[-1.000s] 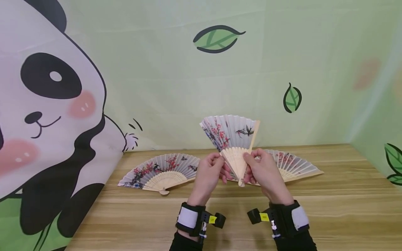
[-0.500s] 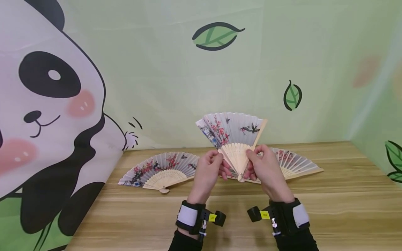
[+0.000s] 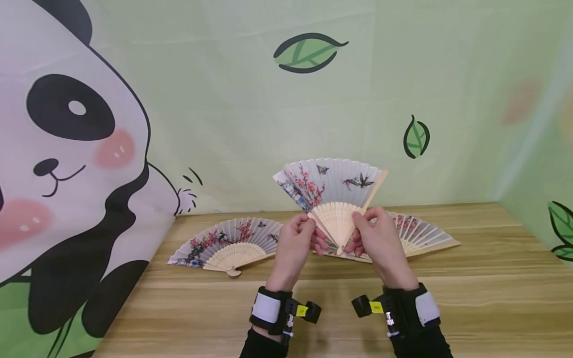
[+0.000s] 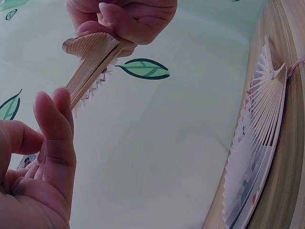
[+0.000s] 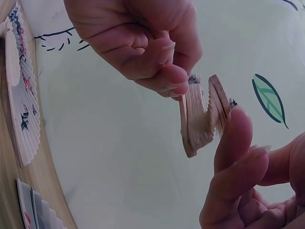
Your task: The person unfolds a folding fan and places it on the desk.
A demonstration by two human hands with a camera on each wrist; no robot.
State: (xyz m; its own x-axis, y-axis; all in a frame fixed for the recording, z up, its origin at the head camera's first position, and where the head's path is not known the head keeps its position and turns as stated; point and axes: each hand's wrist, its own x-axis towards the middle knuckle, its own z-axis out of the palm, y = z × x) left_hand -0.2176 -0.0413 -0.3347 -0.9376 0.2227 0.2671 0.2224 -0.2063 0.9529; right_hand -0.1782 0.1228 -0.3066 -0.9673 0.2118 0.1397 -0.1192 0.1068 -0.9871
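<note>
A folding fan (image 3: 342, 186) with pale wooden ribs and a white leaf printed with red blossoms, a bird and a butterfly is held up, partly spread, above the table. My left hand (image 3: 294, 243) pinches its left outer rib between thumb and fingers. On the opposite side, my right hand (image 3: 380, 241) pinches the right outer rib. The pivot end points down between both hands. Seen from the left wrist, the fan's ribs (image 4: 93, 59) are stacked edge-on; the right wrist view shows the rib ends (image 5: 195, 121) between the two hands' fingertips.
Behind my left hand, a spread fan (image 3: 237, 248) lies on the wooden table (image 3: 201, 313). Another spread fan (image 3: 423, 236) lies behind my right hand, partly hidden by it. A pink cord (image 4: 296, 67) shows beside a fan. A green panda backdrop (image 3: 215, 124) stands behind the table.
The held fan has spread wider: its left edge has swung left and its right outer rib right. More of the bird and a butterfly now show. The fans on the table stay put.
</note>
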